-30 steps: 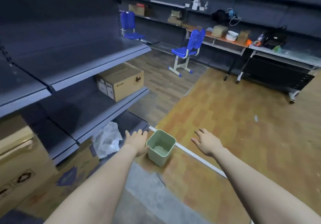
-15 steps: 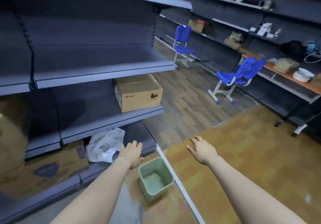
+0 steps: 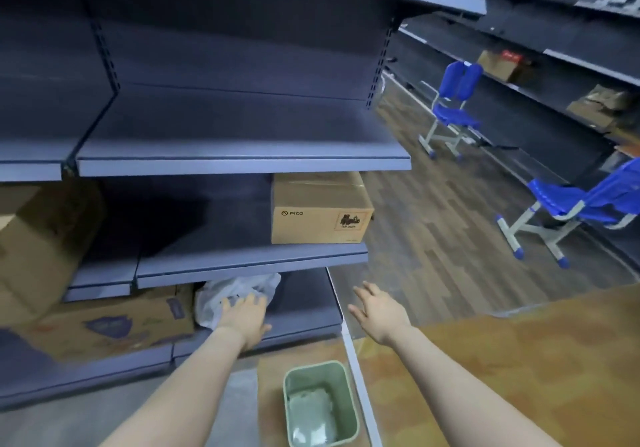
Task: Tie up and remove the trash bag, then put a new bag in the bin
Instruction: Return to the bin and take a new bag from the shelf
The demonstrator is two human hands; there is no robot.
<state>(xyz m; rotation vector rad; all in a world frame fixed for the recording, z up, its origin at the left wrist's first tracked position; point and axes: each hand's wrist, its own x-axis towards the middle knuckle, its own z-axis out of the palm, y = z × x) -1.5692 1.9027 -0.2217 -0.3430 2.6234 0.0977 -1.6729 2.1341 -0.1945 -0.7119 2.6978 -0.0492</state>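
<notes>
A small pale green bin [image 3: 350, 405] stands on the floor at the bottom centre, with something pale and crumpled lying inside it. A white plastic bag [image 3: 221, 294] lies bunched on the bottom shelf [image 3: 304, 311] of the dark rack. My left hand [image 3: 246, 316] is stretched out over that shelf, fingers spread, its fingertips at the bag's lower edge. My right hand [image 3: 377, 311] hovers open above the floor just right of the shelf end, holding nothing.
A flat printed cardboard box [image 3: 104, 325] lies left of the bag. A brown PICO carton [image 3: 320, 209] sits on the shelf above. Two blue chairs [image 3: 453, 110] [image 3: 581, 204] stand in the aisle to the right. A white strip [image 3: 356, 360] divides the floor beside the bin.
The view has swung left toward the rack, so the bin now sits lower in view. My left hand moved from beside the bin up to the white bag on the bottom shelf.
</notes>
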